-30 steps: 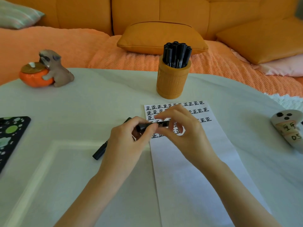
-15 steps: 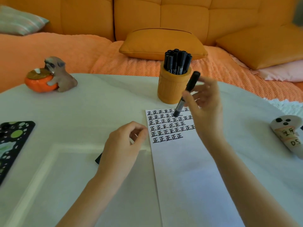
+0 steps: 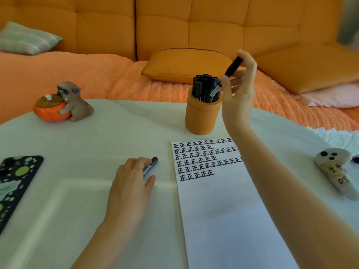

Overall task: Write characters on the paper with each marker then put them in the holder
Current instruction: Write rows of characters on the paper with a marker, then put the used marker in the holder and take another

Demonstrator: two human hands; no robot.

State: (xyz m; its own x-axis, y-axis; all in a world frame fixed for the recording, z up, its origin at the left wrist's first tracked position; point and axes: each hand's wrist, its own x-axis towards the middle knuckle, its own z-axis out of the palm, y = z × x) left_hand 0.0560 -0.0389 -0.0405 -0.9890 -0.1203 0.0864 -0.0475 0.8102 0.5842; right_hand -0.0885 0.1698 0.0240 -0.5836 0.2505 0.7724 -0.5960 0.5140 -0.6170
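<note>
Marker (image 3: 233,66), tilted, its lower end entering the mouth of the holder (image 3: 203,115), among the markers that fill it. The holder stands toward the far edge of the table (image 3: 120,125), just beyond the top edge of the paper (image 3: 223,210). Six rows of characters fill the paper's top; the rest is blank. You may judge this marker's writing done and its stowing nearly so. A second marker (image 3: 151,165) lies just left of the paper, probably the next to be used. Your right hand (image 3: 239,98) pinches the marker's barrel between thumb and fingertips. Your left hand (image 3: 132,183) lies over the second marker, fingers curled round it, thumb alongside.
</note>
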